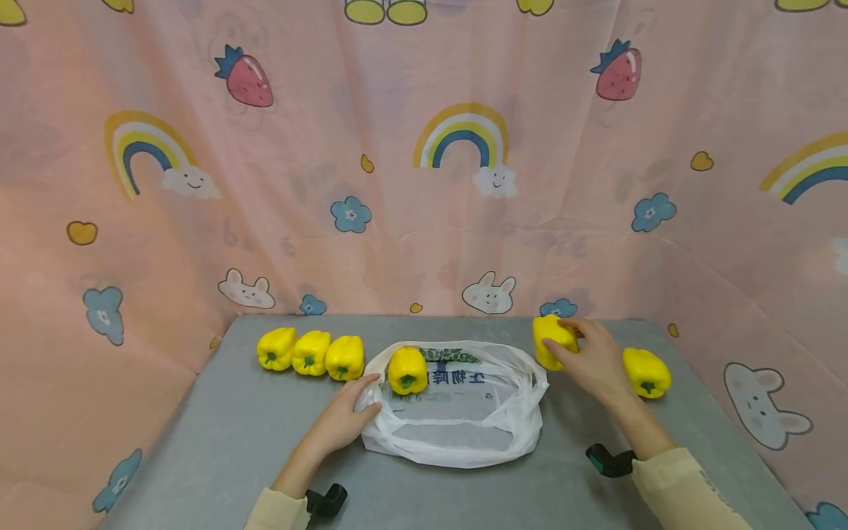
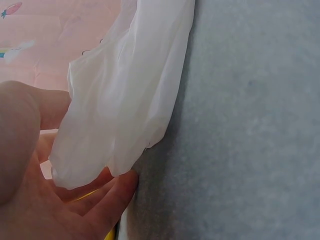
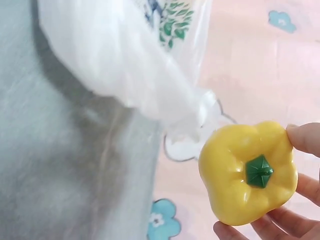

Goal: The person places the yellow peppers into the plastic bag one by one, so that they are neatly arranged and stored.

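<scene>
Left hand: the left hand (image 1: 344,416) is pinching the white bag's (image 1: 457,455) left rim, apparently steadying its mouth.
Right hand: the right hand (image 1: 591,359) is gripping a yellow pepper (image 1: 550,338) between thumb and fingers, right of the bag.
Bag's mouth: another pepper (image 1: 407,370) is sitting inside, left.
In between: the bag's right rim is separating those two.
Table: three peppers (image 1: 311,353) are lining up far left; one pepper (image 1: 645,373) is lying right, beyond the forearm.

We see soft, even light in head view; wide-angle stretch leans backdrop (image 1: 397,250) outward at sides. Right wrist view brighter: we get washed-out pinks, blurred bag (image 3: 115,55), small highlights on crisp yellow pepper (image 3: 227,172). Left wrist view dimmer, soft shadow on counter (image 2: 240,120) beside bag.
</scene>
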A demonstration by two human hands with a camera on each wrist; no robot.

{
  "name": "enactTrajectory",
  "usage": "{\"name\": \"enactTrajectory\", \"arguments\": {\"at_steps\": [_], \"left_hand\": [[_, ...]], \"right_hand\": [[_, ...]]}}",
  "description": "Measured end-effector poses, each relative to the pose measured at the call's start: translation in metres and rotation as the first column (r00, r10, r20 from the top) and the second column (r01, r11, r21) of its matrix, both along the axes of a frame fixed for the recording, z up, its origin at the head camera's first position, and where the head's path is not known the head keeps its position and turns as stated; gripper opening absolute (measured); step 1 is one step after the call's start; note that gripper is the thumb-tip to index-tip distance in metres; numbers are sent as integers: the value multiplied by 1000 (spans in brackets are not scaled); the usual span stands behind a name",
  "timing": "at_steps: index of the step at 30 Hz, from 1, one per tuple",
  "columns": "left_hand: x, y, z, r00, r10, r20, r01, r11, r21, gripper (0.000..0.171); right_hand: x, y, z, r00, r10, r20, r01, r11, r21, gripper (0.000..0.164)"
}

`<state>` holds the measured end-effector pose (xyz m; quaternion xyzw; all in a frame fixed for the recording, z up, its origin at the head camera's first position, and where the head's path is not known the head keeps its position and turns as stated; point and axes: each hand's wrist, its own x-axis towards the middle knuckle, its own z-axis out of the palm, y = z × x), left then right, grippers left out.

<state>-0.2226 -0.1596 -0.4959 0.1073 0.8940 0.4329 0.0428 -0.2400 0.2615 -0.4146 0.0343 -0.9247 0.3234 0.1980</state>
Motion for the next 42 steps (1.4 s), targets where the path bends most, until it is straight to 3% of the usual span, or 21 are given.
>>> {"name": "enactTrajectory", "arguments": {"at_steps": [13, 26, 42], "left_hand": [[2, 0, 1, 1000, 6, 4, -6, 1000, -3, 51], [2, 1, 1, 1000, 4, 2, -4, 1000, 0, 51], [1, 0, -1, 1000, 6, -3, -6, 1000, 0, 51]], "right_hand": [[4, -31, 10, 997, 51, -53, -55, 995, -80, 49], [4, -64, -1, 989, 129, -77, -139, 978, -154, 46], [0, -95, -20, 984, 177, 37, -161, 949, -271, 50]]}}
